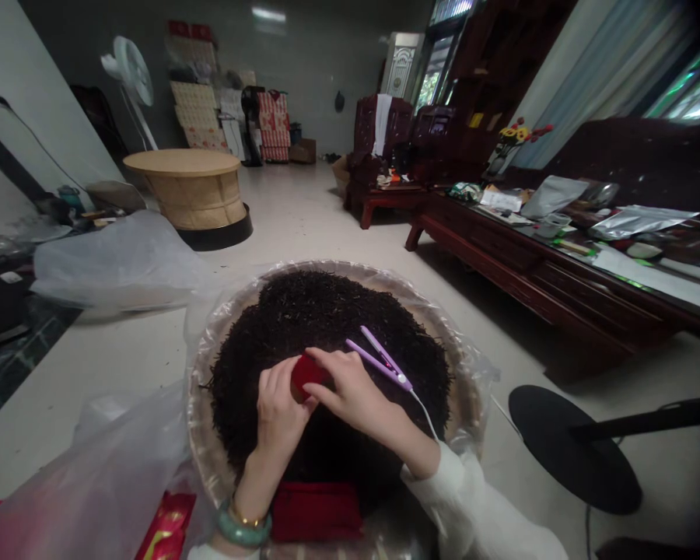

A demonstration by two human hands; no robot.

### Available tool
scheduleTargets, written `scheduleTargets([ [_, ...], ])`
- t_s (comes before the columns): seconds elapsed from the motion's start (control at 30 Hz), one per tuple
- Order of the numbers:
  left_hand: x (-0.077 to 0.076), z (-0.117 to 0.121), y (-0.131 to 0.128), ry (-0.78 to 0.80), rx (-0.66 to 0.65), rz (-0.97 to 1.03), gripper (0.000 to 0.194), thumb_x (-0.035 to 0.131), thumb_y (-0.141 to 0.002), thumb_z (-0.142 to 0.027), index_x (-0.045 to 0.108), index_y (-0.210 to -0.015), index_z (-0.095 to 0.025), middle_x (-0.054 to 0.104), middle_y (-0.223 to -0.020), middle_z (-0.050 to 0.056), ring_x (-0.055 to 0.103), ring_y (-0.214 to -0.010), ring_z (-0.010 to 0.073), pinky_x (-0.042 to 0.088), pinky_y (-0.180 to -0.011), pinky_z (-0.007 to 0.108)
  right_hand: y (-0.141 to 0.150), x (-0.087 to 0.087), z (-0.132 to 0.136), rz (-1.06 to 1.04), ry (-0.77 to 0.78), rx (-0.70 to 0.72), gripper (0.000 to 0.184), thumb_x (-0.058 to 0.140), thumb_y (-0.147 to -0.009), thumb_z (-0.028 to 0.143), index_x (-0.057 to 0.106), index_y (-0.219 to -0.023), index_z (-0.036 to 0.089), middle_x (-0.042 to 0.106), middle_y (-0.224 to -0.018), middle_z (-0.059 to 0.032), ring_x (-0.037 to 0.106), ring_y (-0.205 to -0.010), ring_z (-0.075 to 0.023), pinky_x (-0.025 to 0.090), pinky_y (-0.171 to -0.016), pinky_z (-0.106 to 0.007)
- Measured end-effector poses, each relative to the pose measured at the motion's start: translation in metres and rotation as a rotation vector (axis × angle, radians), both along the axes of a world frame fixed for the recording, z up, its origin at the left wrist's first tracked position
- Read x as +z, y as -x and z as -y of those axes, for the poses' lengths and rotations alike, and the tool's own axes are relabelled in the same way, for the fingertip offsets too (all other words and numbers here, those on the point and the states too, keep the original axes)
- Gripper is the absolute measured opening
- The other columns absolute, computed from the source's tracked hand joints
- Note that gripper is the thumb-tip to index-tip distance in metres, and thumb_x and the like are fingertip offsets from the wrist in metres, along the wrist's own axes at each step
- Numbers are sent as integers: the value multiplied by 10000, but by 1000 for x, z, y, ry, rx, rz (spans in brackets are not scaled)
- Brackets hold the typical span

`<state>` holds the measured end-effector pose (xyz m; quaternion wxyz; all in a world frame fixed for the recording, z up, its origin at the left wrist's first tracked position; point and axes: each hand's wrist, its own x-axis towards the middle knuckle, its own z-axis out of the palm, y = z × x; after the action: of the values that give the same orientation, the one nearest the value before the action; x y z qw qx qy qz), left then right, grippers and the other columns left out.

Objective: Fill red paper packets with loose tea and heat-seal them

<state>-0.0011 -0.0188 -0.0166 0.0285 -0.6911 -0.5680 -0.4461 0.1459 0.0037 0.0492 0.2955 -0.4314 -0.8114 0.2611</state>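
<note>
Over a wide basket point(467, 365) lined with clear plastic and heaped with dark dried tea leaves point(327, 303), both hands meet on a small red packet point(306, 378). My left hand point(281, 398) grips its left side, with a jade bangle and a gold bracelet on the wrist. The fingers and thumb of my right hand point(345, 385) pinch it from the right. A purple mini flat iron point(388, 365) with a white cord lies on the leaves, jaws apart, right of my right hand. Below the hands lies a flat stack of dark red packets point(316, 511).
A shiny red and gold packet point(169, 525) lies at lower left beside a large clear plastic bag point(110, 467). To the right are a black round stand base point(572, 451) and a cluttered wooden table point(502, 264). A woven drum point(192, 190) and white fan point(133, 70) stand behind.
</note>
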Motion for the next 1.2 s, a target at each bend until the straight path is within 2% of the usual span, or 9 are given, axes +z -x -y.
scheduleTargets([
  [0.07, -1, -1, 0, 56, 10, 53, 441, 671, -741, -328, 568, -1129, -146, 663, -1023, 136, 581, -924, 277, 484, -812, 423, 1, -4, -5, 63, -47, -25, 358, 603, -825, 152, 577, -1181, 185, 700, -959, -83, 616, -841, -207, 401, -837, -395],
  [0.17, 3, -2, 7, 293, -5, 241, 612, 760, -626, -356, 550, -1177, -194, 684, -1027, 102, 594, -975, 295, 470, -849, 450, -3, -8, -15, -79, -38, -7, 319, 533, -829, 71, 579, -1116, 203, 692, -961, -50, 614, -833, -176, 407, -831, -351],
  [0.33, 13, -3, 16, 864, -410, 744, 470, 757, -589, -307, 606, -1010, -160, 717, -924, 50, 663, -845, 237, 513, -772, 359, -15, -7, -21, -274, 23, 117, 299, 420, -864, 76, 521, -1113, 207, 644, -956, -34, 605, -836, -146, 465, -761, -276],
  [0.53, 16, 4, 4, 942, -480, 960, 505, 794, -531, -231, 595, -988, -150, 714, -880, 30, 672, -784, 206, 521, -733, 320, -17, -10, -19, -261, 49, 159, 272, 408, -884, 97, 519, -1114, 193, 625, -897, -25, 590, -782, -131, 469, -723, -250],
  [0.67, 17, 6, -3, 1095, -551, 1109, 507, 808, -550, -332, 579, -955, -132, 718, -823, 66, 700, -669, 225, 535, -651, 332, -16, -12, -17, -258, 96, 257, 269, 412, -895, 115, 541, -1119, 190, 640, -953, -35, 598, -823, -131, 471, -738, -250],
  [0.77, 17, 6, -4, 1109, -528, 1136, 484, 826, -524, -329, 585, -890, -125, 711, -742, 55, 695, -608, 218, 534, -605, 316, -17, -12, -19, -248, 96, 240, 260, 457, -889, 146, 559, -1125, 190, 637, -893, -22, 583, -764, -125, 466, -696, -243],
  [0.9, 14, 6, -1, 1073, -469, 1090, 449, 817, -532, -294, 604, -889, -123, 723, -780, 63, 686, -598, 195, 531, -595, 300, -22, -19, -29, -338, 90, 81, 235, 492, -878, 185, 579, -1096, 194, 611, -769, 6, 568, -685, -122, 457, -641, -239],
  [1.07, 6, 3, 3, 892, -318, 1014, 450, 800, -544, -297, 630, -922, -122, 736, -820, 69, 693, -715, 215, 539, -691, 327, -25, -24, -32, -374, -46, -131, 163, 511, -874, 205, 622, -993, 193, 659, -879, -42, 595, -813, -168, 473, -725, -301],
  [1.2, 4, 1, 2, 726, -274, 908, 426, 785, -560, -310, 650, -923, -133, 737, -847, 56, 679, -773, 221, 533, -744, 338, -21, -13, -17, -219, -178, 34, 153, 562, -883, 253, 641, -1003, 203, 658, -945, -64, 570, -901, -189, 459, -822, -347],
])
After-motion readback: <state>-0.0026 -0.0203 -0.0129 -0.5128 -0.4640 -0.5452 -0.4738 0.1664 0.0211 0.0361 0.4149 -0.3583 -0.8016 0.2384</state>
